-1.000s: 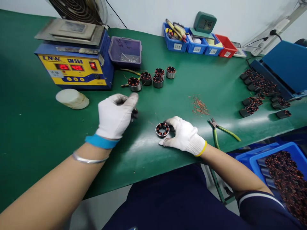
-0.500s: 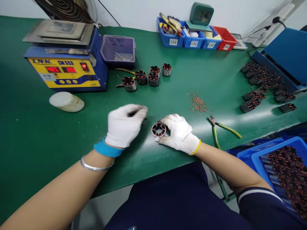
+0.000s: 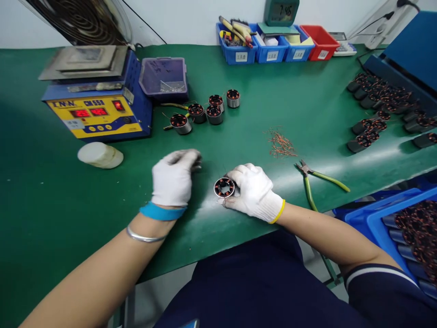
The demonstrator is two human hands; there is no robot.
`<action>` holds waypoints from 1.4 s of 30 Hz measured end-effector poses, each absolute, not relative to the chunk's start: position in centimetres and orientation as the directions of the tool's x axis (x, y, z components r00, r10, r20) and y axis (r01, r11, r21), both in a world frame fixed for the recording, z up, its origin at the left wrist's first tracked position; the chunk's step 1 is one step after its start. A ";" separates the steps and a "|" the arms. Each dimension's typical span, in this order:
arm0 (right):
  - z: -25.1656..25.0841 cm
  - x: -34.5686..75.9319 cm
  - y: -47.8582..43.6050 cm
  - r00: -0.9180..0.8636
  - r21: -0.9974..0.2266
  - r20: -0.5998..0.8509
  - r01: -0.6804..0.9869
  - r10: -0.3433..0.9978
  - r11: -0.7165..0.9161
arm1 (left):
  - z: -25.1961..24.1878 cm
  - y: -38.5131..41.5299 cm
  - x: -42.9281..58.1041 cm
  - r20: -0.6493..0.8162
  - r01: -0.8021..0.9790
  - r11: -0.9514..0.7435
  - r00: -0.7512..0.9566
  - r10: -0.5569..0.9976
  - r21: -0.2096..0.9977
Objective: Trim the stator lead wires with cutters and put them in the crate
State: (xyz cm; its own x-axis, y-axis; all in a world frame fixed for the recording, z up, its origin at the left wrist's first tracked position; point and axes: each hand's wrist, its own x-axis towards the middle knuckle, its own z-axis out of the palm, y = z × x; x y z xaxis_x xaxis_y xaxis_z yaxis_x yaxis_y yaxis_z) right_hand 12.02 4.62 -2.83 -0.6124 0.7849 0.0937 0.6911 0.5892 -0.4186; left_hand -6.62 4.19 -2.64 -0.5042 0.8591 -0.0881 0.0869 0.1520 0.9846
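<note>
My right hand (image 3: 254, 191), in a white glove, lay on the green table (image 3: 51, 191) near the front edge, fingers curled against the right side of the coil ring (image 3: 224, 187) and thumb tucked under it, gripping it. The ring sat flat on the table with its open middle facing up, between my 2 hands and a little apart from the left one. My left hand (image 3: 172, 175), gloved too, hovered just left of the ring with its fingers bunched together and pointing away from me. The tips were blurred, and I could not tell whether they pinched anything. Right of my right hand, green-handled pliers (image 3: 312, 182) lay on the table, with a small heap of wire scraps (image 3: 282, 145) just beyond them. Farther back, 5 more coils (image 3: 205, 111) stood in a loose cluster, near a purple tray (image 3: 164, 79) and the blue and yellow machine (image 3: 99, 105) with its red digits lit. A white disc (image 3: 100, 155) lay in front of that machine. Along the back wall stood blue bins (image 3: 239, 50) and a red bin (image 3: 319, 41). At the far right, dark coils (image 3: 375, 114) lay in rows, and a blue crate (image 3: 368, 218) below the table edge held more.
</note>
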 end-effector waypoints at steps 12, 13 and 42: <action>-2.8 12.0 4.6 -0.613 -0.364 0.062 0.721 0.788 0.589 | -2.2 3.4 -4.2 -0.079 0.266 0.180 -0.350 0.933 0.947; -2.8 11.9 4.5 -0.608 -0.373 0.054 0.723 0.792 0.581 | -2.5 3.6 -4.8 -0.077 0.174 0.170 -0.442 0.894 0.970; -0.1 29.2 2.9 -0.263 0.320 -0.106 0.904 0.959 0.283 | -2.3 2.4 -4.4 -0.246 -0.078 0.254 0.101 0.964 0.964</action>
